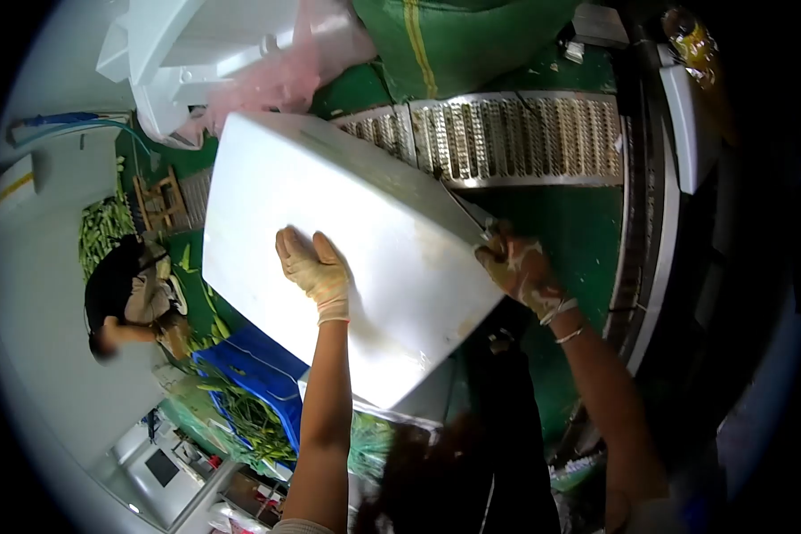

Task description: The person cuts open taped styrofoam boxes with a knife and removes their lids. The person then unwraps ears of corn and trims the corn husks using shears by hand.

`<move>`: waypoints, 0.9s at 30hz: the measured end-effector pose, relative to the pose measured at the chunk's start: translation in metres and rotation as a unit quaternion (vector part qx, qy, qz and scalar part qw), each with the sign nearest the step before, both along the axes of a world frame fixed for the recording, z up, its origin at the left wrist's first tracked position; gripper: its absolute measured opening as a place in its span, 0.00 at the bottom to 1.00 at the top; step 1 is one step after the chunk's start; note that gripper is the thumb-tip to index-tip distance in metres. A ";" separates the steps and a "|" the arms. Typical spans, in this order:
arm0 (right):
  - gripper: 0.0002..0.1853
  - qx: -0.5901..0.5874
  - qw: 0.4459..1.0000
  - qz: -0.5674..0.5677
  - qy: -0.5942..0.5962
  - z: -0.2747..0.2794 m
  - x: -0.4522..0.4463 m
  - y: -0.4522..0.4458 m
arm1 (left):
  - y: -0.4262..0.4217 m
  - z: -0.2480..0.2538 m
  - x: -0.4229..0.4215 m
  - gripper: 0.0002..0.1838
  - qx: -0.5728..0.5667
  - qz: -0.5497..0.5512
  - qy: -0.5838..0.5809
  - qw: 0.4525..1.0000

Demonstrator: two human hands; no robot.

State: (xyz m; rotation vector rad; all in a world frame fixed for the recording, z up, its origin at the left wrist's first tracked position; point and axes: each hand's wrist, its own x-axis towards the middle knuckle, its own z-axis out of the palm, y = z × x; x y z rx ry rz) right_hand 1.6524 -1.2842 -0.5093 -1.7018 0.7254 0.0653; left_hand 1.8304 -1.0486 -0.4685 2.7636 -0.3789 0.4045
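Note:
A large white foam box (374,222) stands tilted in front of me, its broad smooth face turned up. My left hand (316,271), in a pale glove, lies on that face with the fingers stretched out. At the box's right edge, my gloved right hand (518,269) has its fingers closed round the end of a thin, dark, knife-like tool (461,206). The tool runs along the side of the box; whether it touches the foam I cannot tell. Part of the grip is hidden by the fingers.
Behind the box runs a metal floor grating (516,138), with a green sack (463,40) and white foam pieces (231,44) beyond. A person (133,294) crouches at left near green vegetables (107,222). A blue crate (249,356) holds more greens. A metal-edged structure (654,231) borders the right.

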 end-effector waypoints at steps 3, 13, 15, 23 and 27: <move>0.10 -0.270 0.939 0.154 -0.148 -0.092 0.067 -0.007 | 0.000 -0.015 0.014 0.24 -0.006 0.014 -0.015 1.000; 0.24 -0.049 0.974 0.214 -0.061 -0.089 0.385 0.061 | 0.001 -0.022 0.017 0.25 0.068 -0.014 -0.022 0.997; 0.22 -0.628 0.710 0.265 -0.179 -0.142 0.413 0.092 | -0.001 -0.018 0.016 0.27 0.089 -0.003 0.000 0.996; 0.11 -0.844 0.184 0.478 -0.160 -0.056 0.408 0.050 | -0.001 -0.018 0.017 0.28 0.101 0.000 0.007 0.995; 0.09 -0.850 0.400 0.280 -0.198 -0.122 0.435 0.085 | -0.002 -0.018 0.016 0.27 0.086 -0.005 0.017 0.996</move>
